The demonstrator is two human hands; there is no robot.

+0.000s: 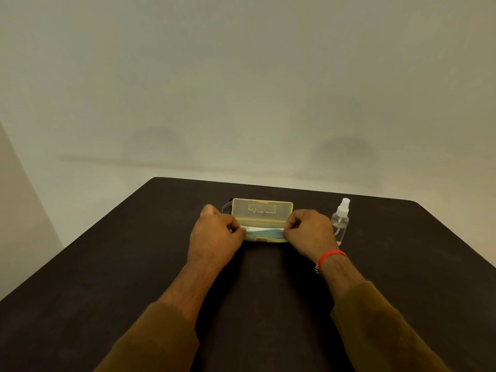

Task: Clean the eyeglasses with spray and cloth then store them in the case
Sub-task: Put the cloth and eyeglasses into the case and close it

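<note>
The counter carried everything, with the case as the fixed point toward its far edge. The case stood open, lid upright and base toward the person. The left hand sat at the case's left end and the right hand at its right end. Both had their fingers curled tight, apparently gripping the base. The bottle stood upright just right of the case, beside the right hand. The cloth lay inside the case. Of the glasses, only a thin dark piece of frame showed, just behind the case's left end.

The task looked barely begun, with the case being steadied so the cloth could come out. To do that well, one hand should probably pin the light base flat while the other lifts the cloth by a corner. That way the case would neither skid back into the glasses nor tip its lid shut. The bottle was near enough to the right hand that a careless sweep could knock it over.

The fingertips were hidden under the knuckles, so whether they also pinched the cloth could not be told. Most of the glasses sat behind the left hand and lid. The lid's print was too blurred to read, and the bottle's fill level was unclear.
</note>
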